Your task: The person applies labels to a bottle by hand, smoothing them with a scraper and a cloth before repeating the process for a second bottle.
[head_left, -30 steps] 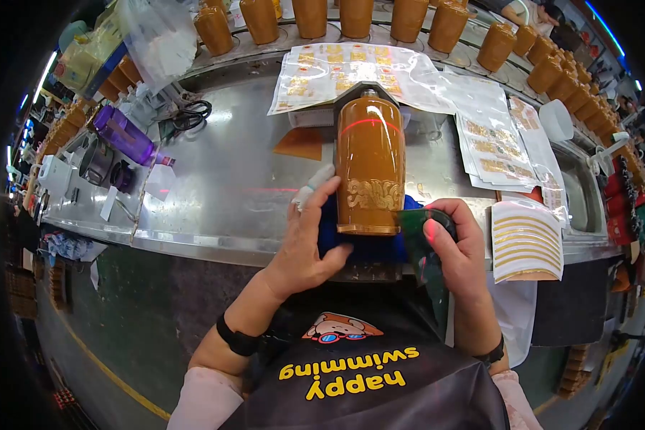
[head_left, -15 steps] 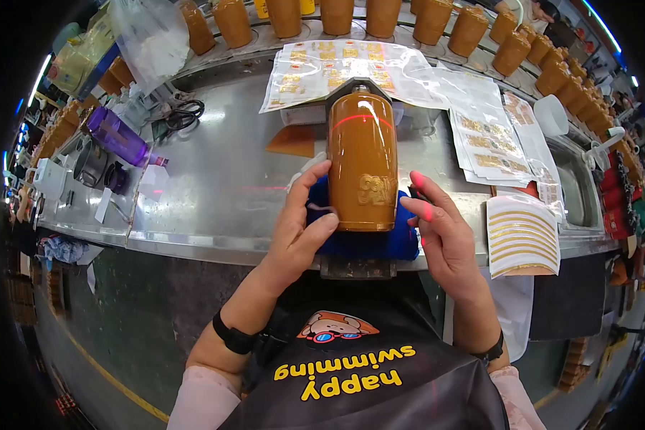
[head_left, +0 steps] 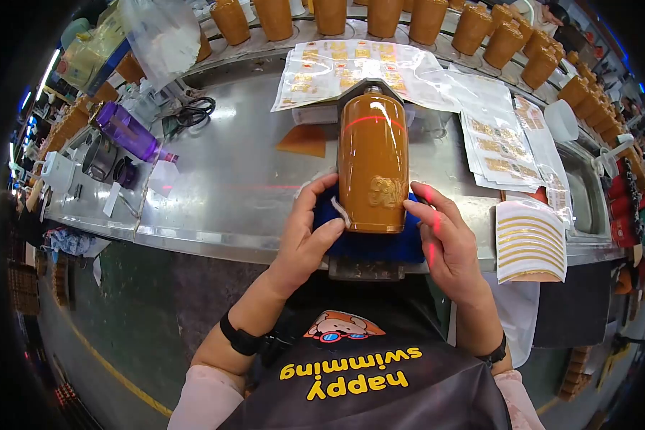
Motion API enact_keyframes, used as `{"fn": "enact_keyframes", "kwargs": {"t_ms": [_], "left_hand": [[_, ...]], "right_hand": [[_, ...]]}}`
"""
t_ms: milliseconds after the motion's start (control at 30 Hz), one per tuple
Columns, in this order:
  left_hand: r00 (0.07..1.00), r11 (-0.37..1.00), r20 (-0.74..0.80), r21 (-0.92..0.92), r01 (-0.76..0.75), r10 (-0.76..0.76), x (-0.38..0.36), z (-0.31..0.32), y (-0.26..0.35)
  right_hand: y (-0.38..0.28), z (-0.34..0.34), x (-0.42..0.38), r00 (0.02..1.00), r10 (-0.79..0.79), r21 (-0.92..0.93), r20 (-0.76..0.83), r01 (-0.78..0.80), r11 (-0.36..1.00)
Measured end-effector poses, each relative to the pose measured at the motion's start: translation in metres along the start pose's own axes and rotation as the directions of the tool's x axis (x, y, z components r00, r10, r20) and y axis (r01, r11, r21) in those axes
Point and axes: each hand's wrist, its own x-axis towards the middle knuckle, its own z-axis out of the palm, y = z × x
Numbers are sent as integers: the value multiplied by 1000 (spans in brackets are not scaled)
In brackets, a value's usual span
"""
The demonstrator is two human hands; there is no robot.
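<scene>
A glossy brown ceramic bottle point(head_left: 374, 158) lies in a dark cradle, neck away from me, base over a blue cloth point(head_left: 376, 247). Raised gold-toned characters mark its lower side, and a red light line crosses its upper part. My left hand point(head_left: 304, 240) is at the bottle's lower left, thumb and forefinger tips against it. A thin pale strip of cloth point(head_left: 342, 212) shows between those fingers; its remainder is mostly hidden. My right hand point(head_left: 448, 236) curves along the lower right side, forefinger tip on the bottle, red light on its fingers.
Printed gold decal sheets point(head_left: 358, 68) lie behind the cradle, and more point(head_left: 502, 147) lie rightward. A sheet of gold curved strips point(head_left: 530, 241) overhangs the front edge. A purple bottle point(head_left: 127, 132) and a black cable point(head_left: 193, 111) are left. Several brown bottles point(head_left: 330, 16) line the back conveyor.
The view has shifted slightly, moving the scene rightward. My right forefinger has come onto the bottle's side. The pale strip beside my left thumb is now clearer against the bottle.
</scene>
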Motion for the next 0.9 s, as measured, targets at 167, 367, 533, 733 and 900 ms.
{"fn": "enact_keyframes", "kwargs": {"t_ms": [167,367,533,733,900], "left_hand": [[998,990,5,126,-60,60,5,1,6],[994,971,-52,224,-84,98,6,13,12],[986,926,-27,348,-143,162,10,16,16],[979,904,-3,386,-186,203,15,19,17],[977,872,3,450,-193,215,16,24,21]], "right_hand": [[-3,0,1,1000,10,-27,-12,-10,1000],[-1,1,1,1000,-3,-5,-9,3,1000],[-2,1,-1,999,32,63,-8,-32,997],[0,1,-2,999,19,80,-26,-17,997],[2,3,-2,999,-19,55,-41,21,998]]}}
